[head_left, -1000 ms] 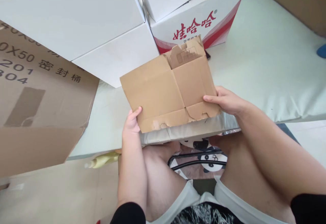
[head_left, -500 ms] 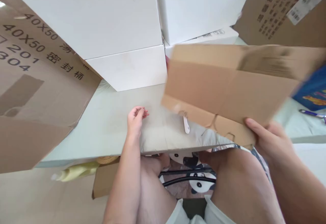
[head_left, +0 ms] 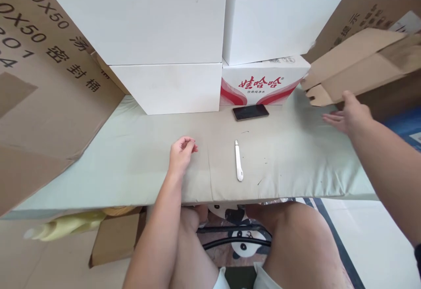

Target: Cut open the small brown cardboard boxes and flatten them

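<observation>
My left hand (head_left: 182,153) rests on the cloth-covered table (head_left: 148,162), its fingers curled in with the thumb against them and nothing visible in them. Off to the right, my right hand (head_left: 353,115) is open, fingers stretched out to the left. Its thumb overlaps the lower edge of a flattened brown cardboard box (head_left: 362,72), which stands tilted at the table's right side. Between the hands a white utility knife (head_left: 238,162) lies on the cloth. A black phone (head_left: 250,112) lies behind it.
White boxes (head_left: 164,88) are stacked at the back, beside a red-and-white printed carton (head_left: 263,85). A large brown carton (head_left: 42,105) stands on the left. At right is something blue (head_left: 403,124), partly hidden. Small dark scraps lie around the knife.
The cardboard has moved right and back, away from the table's middle, uncovering the phone, the knife and the printed carton. My right hand has opened from its hold. My left hand stays curled.
</observation>
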A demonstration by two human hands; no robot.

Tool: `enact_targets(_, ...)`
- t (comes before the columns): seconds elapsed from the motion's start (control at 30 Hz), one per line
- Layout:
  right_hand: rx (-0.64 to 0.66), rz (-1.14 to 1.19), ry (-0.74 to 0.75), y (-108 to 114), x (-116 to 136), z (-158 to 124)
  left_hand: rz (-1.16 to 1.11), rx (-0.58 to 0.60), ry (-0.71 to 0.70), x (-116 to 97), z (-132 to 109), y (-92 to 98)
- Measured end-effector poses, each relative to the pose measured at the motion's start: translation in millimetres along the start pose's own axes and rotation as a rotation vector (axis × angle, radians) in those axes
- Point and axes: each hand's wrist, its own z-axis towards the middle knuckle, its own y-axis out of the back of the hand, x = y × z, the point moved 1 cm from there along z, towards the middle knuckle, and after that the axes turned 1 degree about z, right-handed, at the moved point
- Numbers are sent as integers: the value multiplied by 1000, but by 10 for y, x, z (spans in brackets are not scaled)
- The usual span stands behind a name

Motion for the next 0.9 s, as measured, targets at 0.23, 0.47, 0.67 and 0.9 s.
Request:
enact_targets(0.23, 250, -443, 233, -945, 55, -435, -114, -16, 19, -67, -6, 25)
enact_targets(0.47, 591, -568, 812, -2288, 958, -1329, -328, -44, 24, -208, 64, 157)
enact_targets(0.67, 798, -566, 1129, -3762, 1709, -2017, -493, -138, 59, -261, 180, 610)
enact_targets(0.9, 825, -847, 1290, -5553, 2328, -2630, -661, -200, 156, -157, 342, 945)
